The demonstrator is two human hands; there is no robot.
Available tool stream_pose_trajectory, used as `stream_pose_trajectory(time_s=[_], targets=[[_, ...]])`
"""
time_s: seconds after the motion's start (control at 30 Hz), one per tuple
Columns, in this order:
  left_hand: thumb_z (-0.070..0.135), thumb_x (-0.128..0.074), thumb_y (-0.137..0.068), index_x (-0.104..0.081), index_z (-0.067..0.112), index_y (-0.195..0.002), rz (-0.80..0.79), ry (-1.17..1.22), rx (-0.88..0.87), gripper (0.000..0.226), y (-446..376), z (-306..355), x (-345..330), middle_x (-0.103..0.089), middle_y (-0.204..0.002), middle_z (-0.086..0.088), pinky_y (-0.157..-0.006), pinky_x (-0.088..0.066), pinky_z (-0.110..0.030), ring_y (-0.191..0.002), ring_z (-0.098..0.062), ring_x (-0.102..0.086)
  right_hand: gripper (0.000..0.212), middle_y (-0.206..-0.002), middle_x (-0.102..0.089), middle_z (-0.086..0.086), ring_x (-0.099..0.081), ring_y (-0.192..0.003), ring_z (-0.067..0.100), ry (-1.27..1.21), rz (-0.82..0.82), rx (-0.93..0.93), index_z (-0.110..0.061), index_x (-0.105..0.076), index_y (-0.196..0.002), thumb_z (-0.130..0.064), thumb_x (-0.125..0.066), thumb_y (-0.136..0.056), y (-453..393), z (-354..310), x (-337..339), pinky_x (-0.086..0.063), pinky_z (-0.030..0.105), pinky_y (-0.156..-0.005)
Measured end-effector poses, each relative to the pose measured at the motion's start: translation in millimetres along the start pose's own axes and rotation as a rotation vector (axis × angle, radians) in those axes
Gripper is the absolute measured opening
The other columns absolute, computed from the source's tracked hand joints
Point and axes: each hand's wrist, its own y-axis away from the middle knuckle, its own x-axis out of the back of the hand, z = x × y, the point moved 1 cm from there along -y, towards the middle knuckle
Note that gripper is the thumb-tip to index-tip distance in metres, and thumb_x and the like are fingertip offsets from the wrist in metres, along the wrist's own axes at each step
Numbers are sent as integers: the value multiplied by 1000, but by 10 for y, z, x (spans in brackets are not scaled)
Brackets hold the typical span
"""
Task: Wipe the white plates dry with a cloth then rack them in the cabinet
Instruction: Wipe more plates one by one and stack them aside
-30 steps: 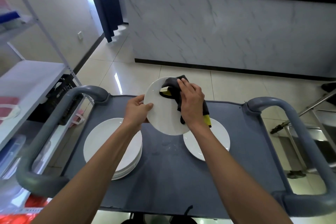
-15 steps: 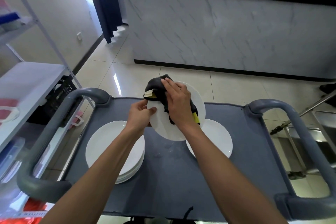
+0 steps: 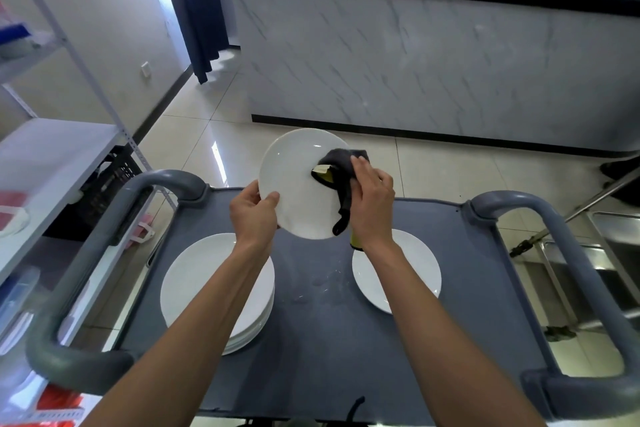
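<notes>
Plates were the matter at hand, but the largest thing in view was the marble-fronted counter (image 3: pixel 433 55) with its black top, which stood across the far side of the tiled floor, a dark blue curtain (image 3: pixel 194 7) hanging beside its left end. Nearer, a grey cart (image 3: pixel 329 340) with a thick looped handle at each side filled the lower half of the view, and a white metal shelving unit (image 3: pixel 45 156) stood just beside it on the left. On the cart's left part sat a stack of white plates (image 3: pixel 194 288), and on its right part lay a single white plate (image 3: pixel 412 274), the two well apart with a few water drops on the cart top between them. Above the cart's far edge a held plate (image 3: pixel 294 180) was tilted with its face toward the person. The left hand (image 3: pixel 254 215) gripped its lower left rim, thumb on the face and fingers behind. The right hand (image 3: pixel 370 204) clutched a dark grey cloth (image 3: pixel 341 177) with a yellow underside and pressed it against the plate's right side, a tail of the cloth hanging below the palm.
</notes>
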Motion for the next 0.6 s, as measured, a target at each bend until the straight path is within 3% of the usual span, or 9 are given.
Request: stream_pose_trajectory(time_s=[0.1,0.23,0.3,0.5,0.6], targets=[[-3,-58,-93,-75,40,-71,26,15,-2,51,-30,0,-46,-72,-73,14,-84,-58,-55,-78,-18,-65,43,-140,-61,4,-48,-118,28,-17,26,-1,-14,-55,-144,-11,-51,-102,171,-60,-48,-47,44,-100],[-2,-59,-93,-74,28,-92,64,62,1,34,-50,-30,-103,-75,-81,9,-84,-59,-57,-78,-17,-68,42,-139,-61,3,-51,-118,26,-37,19,-7,-15,-55,-144,-19,-47,-103,376,-264,-100,-46,41,-99],[-3,-59,-92,-74,26,-94,65,81,-1,32,-55,-36,-125,-75,-82,5,-84,-57,-57,-78,-18,-67,44,-141,-60,1,-51,-118,25,-64,13,-13,-16,-54,-145,-25,-41,-103,488,-361,-148,-46,41,-100],[-2,-58,-94,-74,16,-104,69,134,5,26,-64,-39,-98,-74,-80,4,-73,-55,-42,-70,-13,-64,45,-145,-57,-1,-48,-124,21,-113,23,-22,-18,-53,-146,-25,-42,-103,715,-609,-234,-42,37,-103],[-3,-57,-95,-72,21,-95,72,134,6,28,-73,6,-56,-71,-75,7,-67,-54,-39,-67,-12,-62,43,-146,-56,-1,-49,-125,22,-95,25,36,-18,-53,-146,-23,-43,-104,702,-605,-229,-41,37,-103]])
